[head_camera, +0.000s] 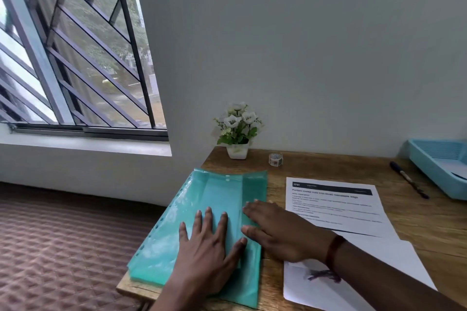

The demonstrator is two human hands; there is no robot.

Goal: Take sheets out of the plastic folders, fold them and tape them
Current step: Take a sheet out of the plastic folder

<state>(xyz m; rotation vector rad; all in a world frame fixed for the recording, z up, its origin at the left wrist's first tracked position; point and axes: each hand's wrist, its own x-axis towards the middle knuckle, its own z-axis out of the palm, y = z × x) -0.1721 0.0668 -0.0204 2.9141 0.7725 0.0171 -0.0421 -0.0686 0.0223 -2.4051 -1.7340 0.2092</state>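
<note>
A stack of green plastic folders (166, 242) with punched left edges lies at the wooden table's left end. A folded sheet sits inside the top folder as a lighter band (217, 197). My left hand (207, 242) lies flat on the folders, fingers spread. My right hand (275, 230) rests palm down on the folders' right edge, fingers pointing left. A printed sheet (333, 204) lies to the right, with another white sheet (353, 280) below it. A small roll of tape (275, 159) stands near the back wall.
A white pot of artificial flowers (237, 131) stands at the table's (417, 212) back left. A dark pen (409, 180) lies at the right, beside a light blue tray (439, 166). The table's left edge drops to patterned floor; a barred window fills the upper left.
</note>
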